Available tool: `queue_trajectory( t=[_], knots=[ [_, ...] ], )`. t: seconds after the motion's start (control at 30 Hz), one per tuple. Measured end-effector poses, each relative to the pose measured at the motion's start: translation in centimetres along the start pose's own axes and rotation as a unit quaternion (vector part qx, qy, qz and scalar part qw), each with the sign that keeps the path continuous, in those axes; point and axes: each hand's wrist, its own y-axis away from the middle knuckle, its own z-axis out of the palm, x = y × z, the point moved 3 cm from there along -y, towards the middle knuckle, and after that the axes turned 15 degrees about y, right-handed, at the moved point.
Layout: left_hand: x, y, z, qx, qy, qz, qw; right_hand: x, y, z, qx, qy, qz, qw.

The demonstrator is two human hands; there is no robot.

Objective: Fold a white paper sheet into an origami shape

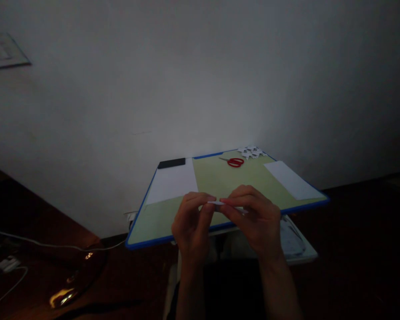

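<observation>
A small piece of white paper point(216, 203), seemingly folded, is pinched between my two hands above the front edge of the table. The fingertips and thumb of my left hand point(194, 222) press on its left end. At its right end, my right hand point(256, 215) grips it in the same way, and a bit of white shows under those fingers. The exact shape of the paper is mostly covered by the fingers. Beyond the hands, red-handled scissors point(235, 162) lie on the pale green tabletop point(216, 175).
White paper sheets point(171, 182) lie on the left, with a dark flat object point(172, 163) at their back edge. Another white strip point(291, 180) lies on the right. Several folded white paper pieces point(251, 152) sit at the back right. A wall stands behind; a cable point(60, 245) runs at left.
</observation>
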Motion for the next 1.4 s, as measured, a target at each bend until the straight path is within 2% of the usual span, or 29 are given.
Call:
queue_trajectory(
  t=[0.4, 0.7, 1.03, 1.23, 1.33, 1.4],
  knots=[
    [-0.2, 0.1, -0.4, 0.009, 0.005, 0.009, 1.0, 0.3, 0.2, 0.7, -0.018, -0.056, 0.049, 0.997],
    [0.0, -0.1, -0.3, -0.004, 0.018, 0.012, 1.0, -0.6, -0.1, 0.7, 0.003, -0.002, -0.002, 1.0],
    [-0.3, 0.3, -0.6, 0.016, 0.014, 0.0, 1.0, -0.5, 0.0, 0.3, -0.005, 0.016, 0.005, 1.0],
    [-0.3, 0.4, -0.5, 0.009, 0.021, -0.009, 1.0, -1.0, 0.2, 0.5, 0.026, 0.05, -0.017, 0.998],
    [-0.3, 0.4, -0.4, 0.021, 0.032, -0.008, 0.999, -1.2, 0.2, 0.6, 0.031, 0.053, -0.021, 0.998],
    [-0.3, 0.3, -0.4, 0.04, 0.036, -0.012, 0.998, -1.2, 0.2, 0.8, 0.012, 0.048, -0.013, 0.999]
  ],
)
